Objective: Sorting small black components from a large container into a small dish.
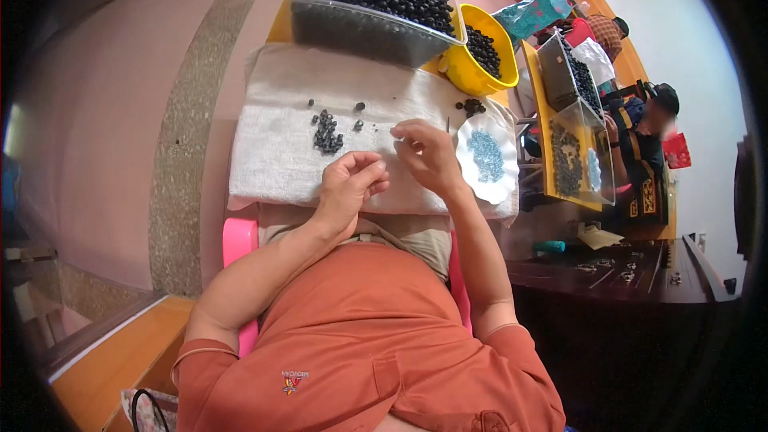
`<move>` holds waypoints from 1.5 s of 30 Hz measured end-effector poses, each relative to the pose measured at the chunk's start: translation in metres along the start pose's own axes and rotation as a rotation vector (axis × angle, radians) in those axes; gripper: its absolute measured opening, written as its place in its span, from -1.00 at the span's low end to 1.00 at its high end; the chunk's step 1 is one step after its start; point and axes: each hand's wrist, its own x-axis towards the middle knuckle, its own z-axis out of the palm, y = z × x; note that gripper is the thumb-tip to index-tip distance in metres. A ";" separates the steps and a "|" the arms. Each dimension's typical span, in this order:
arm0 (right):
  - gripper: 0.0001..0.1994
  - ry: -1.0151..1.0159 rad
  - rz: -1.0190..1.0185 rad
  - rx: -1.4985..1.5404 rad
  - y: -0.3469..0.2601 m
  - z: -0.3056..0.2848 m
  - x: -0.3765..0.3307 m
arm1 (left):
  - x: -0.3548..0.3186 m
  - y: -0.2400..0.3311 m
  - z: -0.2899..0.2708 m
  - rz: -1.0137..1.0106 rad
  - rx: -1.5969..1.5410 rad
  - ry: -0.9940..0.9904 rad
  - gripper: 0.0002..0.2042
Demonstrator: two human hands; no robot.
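Over a white towel (272, 168), both my hands are raised close together, fingertips facing. My left hand (350, 186) is closed, thumb against its curled fingers; whatever it may hold is too small to make out. My right hand (428, 158) is also closed in a loose pinch, its contents hidden. Beyond my left hand lies a small pile of black ring-like parts (327, 134), with a few single ones scattered around it. A white scalloped plate (500, 188) beside my right hand bears small clear-bluish pieces (486, 155).
A clear plastic bin (360, 32) heaped with black parts stands at the back, beside a yellow basket (472, 76) of similar parts. Several dark parts (472, 106) lie behind the plate. At right, another person (640, 144) sits by clear bins (570, 80).
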 end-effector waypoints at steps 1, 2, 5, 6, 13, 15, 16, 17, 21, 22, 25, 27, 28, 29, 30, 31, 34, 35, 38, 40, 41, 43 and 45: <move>-0.77 -0.011 -0.024 0.161 -0.003 0.001 -0.005 | -0.001 0.000 0.000 -0.002 -0.004 0.002 -0.87; -0.77 -0.015 -0.022 0.160 -0.007 0.001 -0.011 | -0.001 0.001 0.001 0.013 -0.010 0.009 -0.87; -0.72 -0.102 0.000 0.367 -0.019 0.004 -0.031 | -0.001 -0.001 0.000 0.017 -0.018 0.021 -0.88; -0.72 -0.101 0.001 0.365 -0.020 0.009 -0.036 | -0.001 -0.001 0.000 0.008 -0.018 0.029 -0.87; -0.71 0.100 -0.058 0.244 -0.020 0.027 -0.044 | -0.001 -0.004 -0.002 -0.009 0.039 -0.023 -0.88; -0.73 0.111 -0.101 0.231 -0.019 0.025 -0.044 | -0.001 -0.004 0.000 0.003 0.022 -0.020 -0.88; -0.73 0.118 -0.095 0.226 -0.017 0.025 -0.045 | -0.001 -0.003 0.002 -0.004 0.023 -0.026 -0.88; -0.74 0.116 -0.084 0.242 -0.015 0.024 -0.047 | -0.002 -0.002 0.003 -0.015 0.040 -0.027 -0.89; -0.75 0.057 -0.078 0.190 -0.026 0.011 -0.050 | -0.004 -0.003 0.001 -0.006 0.056 -0.004 -0.89; -0.75 0.059 -0.073 0.184 -0.025 0.005 -0.053 | -0.004 -0.002 0.001 -0.012 0.054 -0.009 -0.89; -0.78 0.131 0.017 0.077 -0.007 -0.026 -0.062 | -0.003 0.001 0.005 -0.035 0.081 0.033 -0.88; -0.83 0.150 0.078 -0.060 0.002 -0.050 -0.063 | -0.005 0.000 0.005 -0.033 0.080 0.028 -0.87; -0.84 0.161 0.099 -0.161 0.009 -0.062 -0.065 | -0.004 -0.001 0.007 -0.032 0.080 0.017 -0.87; -0.84 0.161 0.101 -0.163 0.008 -0.072 -0.063 | -0.004 -0.002 0.006 -0.034 0.078 0.016 -0.87; -0.84 0.135 0.195 -0.302 0.006 -0.081 -0.061 | -0.004 -0.003 0.005 -0.019 0.091 0.019 -0.87; -0.84 0.110 0.291 -0.441 0.005 -0.089 -0.061 | -0.003 -0.003 0.004 -0.006 0.105 0.020 -0.87; -0.83 0.019 0.283 -0.694 0.019 -0.105 -0.067 | -0.004 -0.003 0.005 -0.014 0.104 0.030 -0.87; -0.80 -0.013 0.348 -0.699 0.019 -0.108 -0.068 | -0.004 -0.002 0.005 -0.020 0.104 0.027 -0.87; -0.80 -0.047 0.370 -0.733 0.024 -0.111 -0.072 | -0.003 -0.002 0.004 -0.025 0.122 0.032 -0.86; -0.80 -0.048 0.368 -0.737 0.031 -0.112 -0.074 | -0.002 -0.003 0.003 -0.019 0.128 0.024 -0.86; -0.80 -0.048 0.362 -0.740 0.034 -0.112 -0.075 | -0.002 -0.003 0.003 -0.021 0.128 0.024 -0.86; -0.81 -0.043 0.382 -0.731 0.036 -0.111 -0.076 | -0.003 -0.001 0.004 -0.026 0.147 0.029 -0.85; -0.81 -0.036 0.402 -0.723 0.036 -0.111 -0.076 | -0.003 -0.001 0.005 -0.037 0.154 0.033 -0.85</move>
